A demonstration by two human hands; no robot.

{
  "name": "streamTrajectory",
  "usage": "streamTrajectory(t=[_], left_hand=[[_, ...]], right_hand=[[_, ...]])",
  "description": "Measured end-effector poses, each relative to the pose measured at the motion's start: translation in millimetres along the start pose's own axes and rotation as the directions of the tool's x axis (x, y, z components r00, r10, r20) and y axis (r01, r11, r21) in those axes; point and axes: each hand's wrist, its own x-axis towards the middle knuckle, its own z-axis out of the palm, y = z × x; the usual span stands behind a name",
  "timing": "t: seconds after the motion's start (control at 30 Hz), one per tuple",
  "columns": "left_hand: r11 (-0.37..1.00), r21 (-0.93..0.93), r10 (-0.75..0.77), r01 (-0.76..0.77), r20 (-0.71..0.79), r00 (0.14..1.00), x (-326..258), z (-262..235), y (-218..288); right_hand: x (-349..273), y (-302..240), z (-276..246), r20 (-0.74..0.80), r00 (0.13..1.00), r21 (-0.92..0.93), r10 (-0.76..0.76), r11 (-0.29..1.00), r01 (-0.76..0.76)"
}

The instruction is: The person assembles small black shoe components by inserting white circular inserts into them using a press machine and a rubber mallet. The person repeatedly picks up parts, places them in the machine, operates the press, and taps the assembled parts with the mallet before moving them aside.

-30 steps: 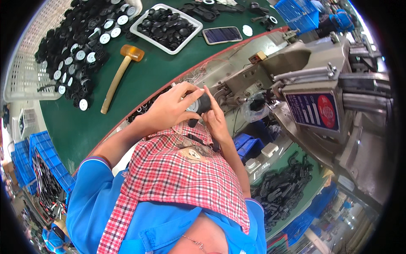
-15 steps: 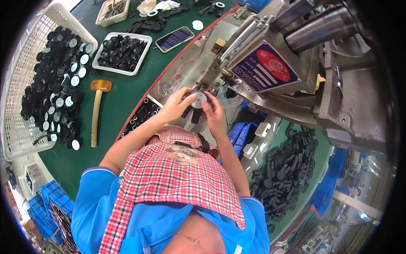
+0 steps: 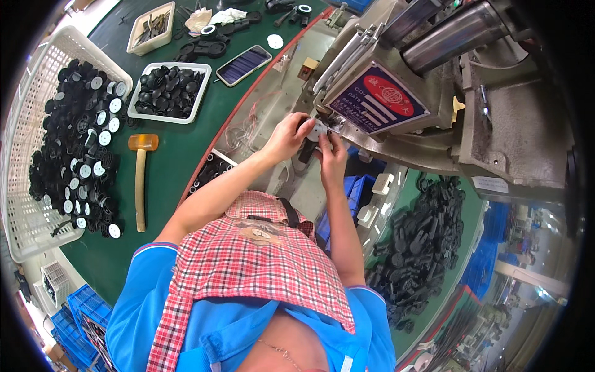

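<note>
Both hands have risen from the table edge to the machine (image 3: pixel 396 93) since a second ago — the part (image 3: pixel 317 130) now sits at its mouth, so loading looks underway. Left hand (image 3: pixel 286 137) and right hand (image 3: pixel 333 152) pinch the part between narrow fingers — small, pale grey on black, mostly hidden.

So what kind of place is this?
Probably a factory workbench. Both hands hold a small part at a big metal machine, and a white basket holds lots of black parts.
</note>
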Motion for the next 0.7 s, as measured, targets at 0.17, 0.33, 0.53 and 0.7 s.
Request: streamTrajectory(t=[0.17, 0.33, 0.53, 0.7], left_hand=[[0.970, 0.159, -0.208, 0.185, 0.148, 0.967, 20.3, 7.9, -29.9], [0.912, 0.072, -0.409, 0.403, 0.171, 0.896, -10.4, 0.9, -30.8], [0.941, 0.162, -0.327, 0.297, 0.204, 0.923, -28.7, -19.7, -38.9], [0.941, 0.285, -0.233, 0.182, 0.160, 0.959, -24.5, -17.9, -39.6]], right_hand=[[17.4, 28.7, -12.3, -0.040, 0.971, 0.085, 0.234, 0.970, -0.230], [15.0, 44.1, -9.4, -0.095, 0.987, 0.100, 0.128, 0.988, -0.118], [-4.9, 51.6, 0.2, -0.160, 0.980, 0.182, 0.115, 0.980, -0.086], [-24.6, 85.0, -18.0, -0.225, 0.948, 0.187, 0.226, 0.965, -0.185]])
